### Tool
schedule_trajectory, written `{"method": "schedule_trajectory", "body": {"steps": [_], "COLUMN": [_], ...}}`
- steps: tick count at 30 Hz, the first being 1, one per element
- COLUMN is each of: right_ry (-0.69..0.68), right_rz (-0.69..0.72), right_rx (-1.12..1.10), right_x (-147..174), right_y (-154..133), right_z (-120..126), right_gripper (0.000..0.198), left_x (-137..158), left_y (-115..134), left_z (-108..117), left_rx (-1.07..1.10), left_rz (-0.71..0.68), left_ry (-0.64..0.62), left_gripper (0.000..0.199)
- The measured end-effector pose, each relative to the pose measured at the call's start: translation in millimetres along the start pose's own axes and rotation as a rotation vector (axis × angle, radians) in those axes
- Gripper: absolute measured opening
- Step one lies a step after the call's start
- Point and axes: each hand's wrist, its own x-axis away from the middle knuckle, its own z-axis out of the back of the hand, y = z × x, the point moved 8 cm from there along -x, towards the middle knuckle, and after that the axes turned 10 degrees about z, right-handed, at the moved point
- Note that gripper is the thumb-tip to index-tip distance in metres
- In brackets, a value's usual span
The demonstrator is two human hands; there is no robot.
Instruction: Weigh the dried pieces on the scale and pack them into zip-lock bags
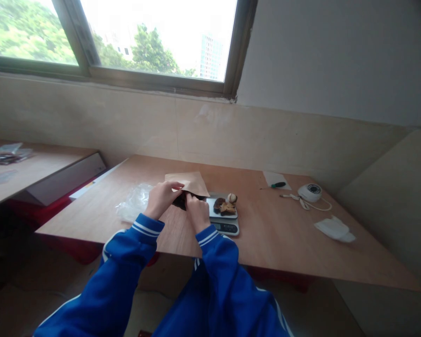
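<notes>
A brown paper bag [192, 181] with a dark opening or dark side lies between my hands, above the table's middle. My left hand [161, 199] pinches its edge, with thumb and fingers closed at the left. My right hand [198, 213] has its fingers closed at the bag's near, dark side; the fingertips are partly hidden. Just right of that hand stands a kitchen scale [231, 228] with a dark display panel. Several dried mushrooms [226, 207], brown and dark, rest on its plate, along with one pale rounded piece [232, 198].
Crumpled clear plastic [131, 203] lies left of my hands on the wooden table [273, 234]. Toward the right are a green-handled screwdriver [278, 185] on white paper, a white dome camera [309, 192] with its cable, and a white crumpled sheet [335, 229].
</notes>
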Motion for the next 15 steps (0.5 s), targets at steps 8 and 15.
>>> {"method": "schedule_trajectory", "body": {"steps": [8,15], "right_ry": [0.034,0.092], "right_rz": [0.011,0.05], "right_rx": [0.006,-0.003], "right_x": [2,10], "right_y": [9,9], "right_z": [4,3], "right_gripper": [0.032,0.032], "left_x": [2,2], "left_y": [1,-2], "left_z": [-3,-4], "left_rx": [-0.027,-0.042], "left_rz": [0.014,0.008], "left_ry": [-0.001,-0.006], "left_gripper": [0.027,0.028]}}
